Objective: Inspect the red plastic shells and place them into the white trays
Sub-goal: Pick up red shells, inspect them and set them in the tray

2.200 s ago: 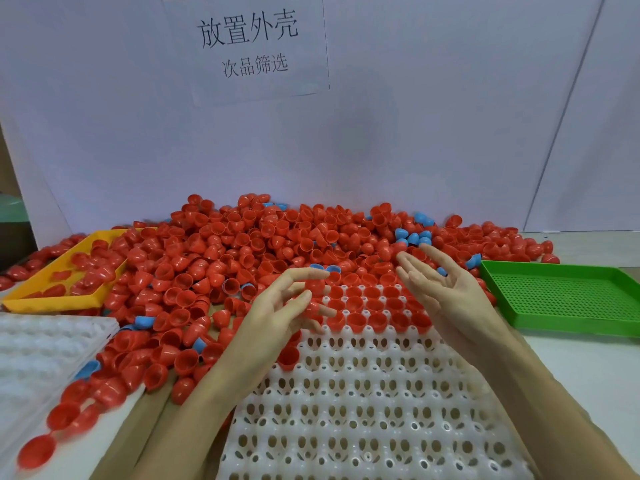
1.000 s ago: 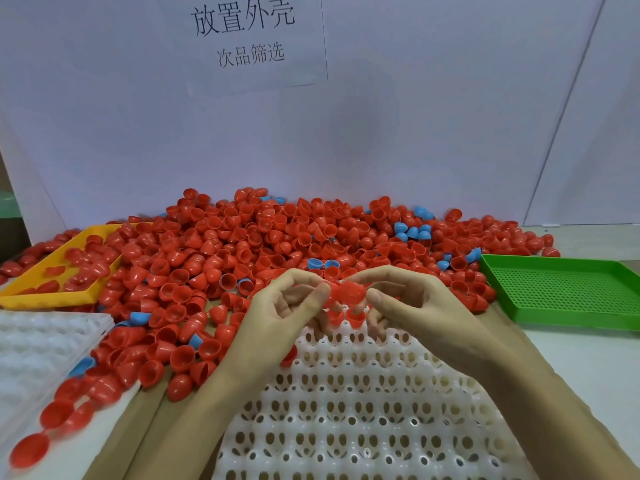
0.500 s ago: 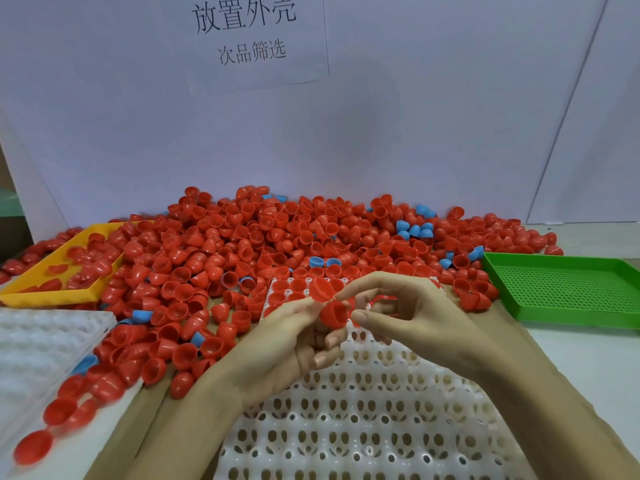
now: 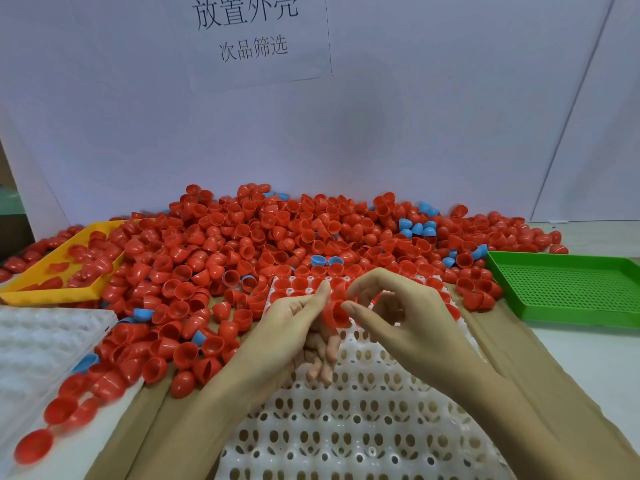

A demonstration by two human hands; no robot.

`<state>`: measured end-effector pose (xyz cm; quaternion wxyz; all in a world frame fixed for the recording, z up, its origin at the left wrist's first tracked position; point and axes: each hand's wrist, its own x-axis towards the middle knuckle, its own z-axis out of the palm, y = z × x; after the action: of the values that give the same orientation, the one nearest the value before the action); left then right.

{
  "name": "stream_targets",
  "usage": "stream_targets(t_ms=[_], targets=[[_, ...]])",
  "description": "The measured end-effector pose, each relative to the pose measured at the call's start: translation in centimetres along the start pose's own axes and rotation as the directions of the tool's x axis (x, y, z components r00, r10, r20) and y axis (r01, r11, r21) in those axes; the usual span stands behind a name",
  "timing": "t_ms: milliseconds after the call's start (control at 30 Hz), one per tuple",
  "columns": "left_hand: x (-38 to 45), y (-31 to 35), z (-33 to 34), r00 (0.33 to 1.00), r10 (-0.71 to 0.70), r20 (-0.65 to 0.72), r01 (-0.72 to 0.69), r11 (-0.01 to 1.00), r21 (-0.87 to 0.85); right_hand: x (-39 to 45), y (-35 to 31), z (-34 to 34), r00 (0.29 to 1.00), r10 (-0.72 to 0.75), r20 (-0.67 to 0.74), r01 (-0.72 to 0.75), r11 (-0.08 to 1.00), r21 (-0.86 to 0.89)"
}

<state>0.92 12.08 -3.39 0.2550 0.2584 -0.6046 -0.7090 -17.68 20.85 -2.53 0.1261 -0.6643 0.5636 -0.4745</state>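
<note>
**Red shell held between both hands over the white tray**

A white backdrop (image 4: 415,116) with a paper sign (image 4: 256,32) stands behind a broad heap of red shells (image 4: 242,244), dotted with a few blue shells (image 4: 417,228). In front of it lies the white tray (image 4: 346,427), its cups pierced with holes — only the far rows near the heap hold shells. A green tray (image 4: 571,289) sits at the right, a yellow tray (image 4: 45,289) with some red shells in it at the left, and another white tray (image 4: 38,341) at the near left. Above the central tray the left hand (image 4: 294,327) and right hand (image 4: 408,323) meet — the right thumb and forefinger pinch one red shell (image 4: 334,313), and the left thumb presses it too, with the other left fingers curled under.
</note>
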Motion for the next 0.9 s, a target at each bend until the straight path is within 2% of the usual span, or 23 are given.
stream_targets(t_ms=[100, 133, 200, 233, 300, 400, 467, 567, 633, 700, 767, 900], targets=[[-0.1, 0.1, 0.3, 0.998, 0.045, -0.043, -0.042, 0.996, 0.084, 0.0, 0.1, 0.0, 1.0, 0.0, 0.001, 0.0, 1.0, -0.027], [0.0, 0.0, 0.3, 0.99, 0.111, -0.085, -0.093, 0.977, 0.19, 0.0, 0.1, 0.0, 1.0, 0.002, 0.0, -0.003, 0.999, -0.046], [0.0, 0.0, 0.1, 0.942, 0.31, -0.126, -0.23, 0.872, 0.433, 0.0, 0.3, 0.0, 1.0, -0.009, -0.003, 0.008, 0.993, -0.115], [-0.1, 0.1, -0.2, 0.924, 0.372, -0.092, -0.283, 0.825, 0.488, 0.0, 0.3, 0.0, 1.0, -0.018, 0.0, 0.017, 0.988, -0.152], [-0.1, 0.3, -0.8, 0.921, 0.39, 0.015, -0.34, 0.782, 0.522, 0.0, 0.4, 0.0, 1.0, -0.021, 0.013, 0.023, 0.983, -0.184], [-0.2, 0.8, -1.9, 0.927, 0.373, 0.046, -0.332, 0.755, 0.565, 0.2, 0.3, -0.3, 0.996, 0.047, 0.072, -0.046, 0.999, -0.017], [-0.4, 1.2, -2.5, 0.93, 0.366, -0.004, -0.305, 0.779, 0.548, 0.4, 0.3, -0.9, 0.99, 0.093, 0.107, -0.108, 0.983, 0.147], [-0.5, 1.4, -3.2, 0.932, 0.349, -0.096, -0.245, 0.803, 0.543, 0.6, 0.8, -2.0, 0.988, 0.14, 0.058, -0.15, 0.965, 0.214], [-0.6, 1.3, -3.6, 0.921, 0.379, -0.09, -0.222, 0.7, 0.679, 0.8, 1.2, -2.6, 0.984, 0.177, 0.032, -0.18, 0.951, 0.253], [-0.8, 1.0, -3.7, 0.909, 0.415, -0.02, -0.225, 0.532, 0.816, 0.9, 1.5, -3.1, 0.978, 0.206, 0.023, -0.205, 0.945, 0.254], [-0.8, 0.8, -3.6, 0.912, 0.409, 0.041, -0.227, 0.416, 0.881, 1.0, 1.7, -3.3, 0.975, 0.223, 0.002, -0.216, 0.942, 0.257], [-0.5, 0.2, -3.6, 0.932, 0.344, 0.112, -0.235, 0.341, 0.91, 1.1, 2.0, -3.4, 0.965, 0.261, -0.028, -0.243, 0.929, 0.279]])
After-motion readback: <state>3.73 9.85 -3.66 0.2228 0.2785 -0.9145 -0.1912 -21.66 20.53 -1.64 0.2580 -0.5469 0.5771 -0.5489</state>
